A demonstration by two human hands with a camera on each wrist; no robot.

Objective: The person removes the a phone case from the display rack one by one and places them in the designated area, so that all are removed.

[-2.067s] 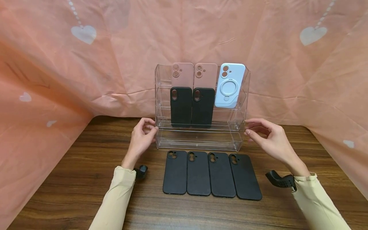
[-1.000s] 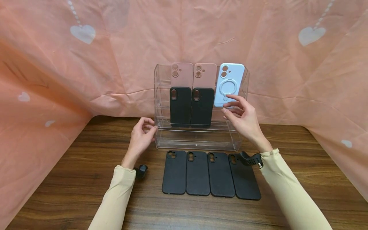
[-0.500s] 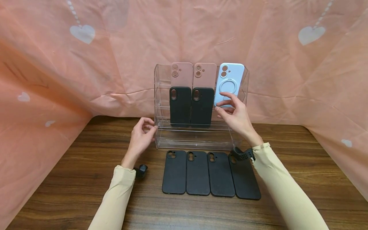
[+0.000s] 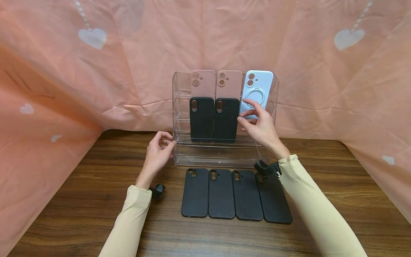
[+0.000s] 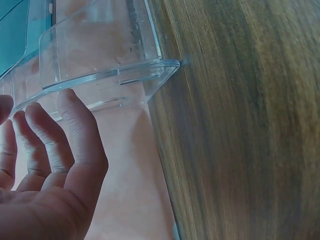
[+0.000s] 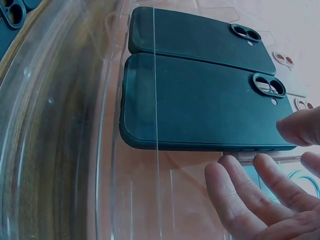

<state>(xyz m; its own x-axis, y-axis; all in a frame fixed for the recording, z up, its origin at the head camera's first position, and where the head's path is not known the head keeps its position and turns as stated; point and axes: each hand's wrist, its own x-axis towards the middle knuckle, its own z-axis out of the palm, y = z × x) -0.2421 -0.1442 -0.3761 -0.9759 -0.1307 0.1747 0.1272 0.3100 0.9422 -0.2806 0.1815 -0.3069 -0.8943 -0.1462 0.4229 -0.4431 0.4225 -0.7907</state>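
In the head view a clear acrylic stand [image 4: 221, 160] holds phone cases in tiers. Its lower tier bears two black phone cases, a left one [image 4: 201, 123] and a right one [image 4: 226, 125]. My right hand [image 4: 261, 130] is at the right black case's right edge. In the right wrist view the thumb [image 6: 302, 127] overlaps that case [image 6: 200, 102], and the fingertips [image 6: 217, 170] lie along its long edge. My left hand [image 4: 158, 150] has loosely bent fingers, their tips against the stand's left side; the left wrist view shows a fingertip [image 5: 67, 100] right at the clear rim [image 5: 110, 74].
Two pink phone cases [image 4: 203, 84] and a pale blue case with a ring [image 4: 257, 85] stand on the upper tier; my right hand partly covers the blue one. Several black cases [image 4: 221, 196] lie in a row on the wooden table [image 4: 80, 196]. Pink cloth [image 4: 144, 53] hangs behind.
My right hand has left the stand's right side, gone up and to the left across the blue case's lower part, and reached the right black case. My left hand stays put.
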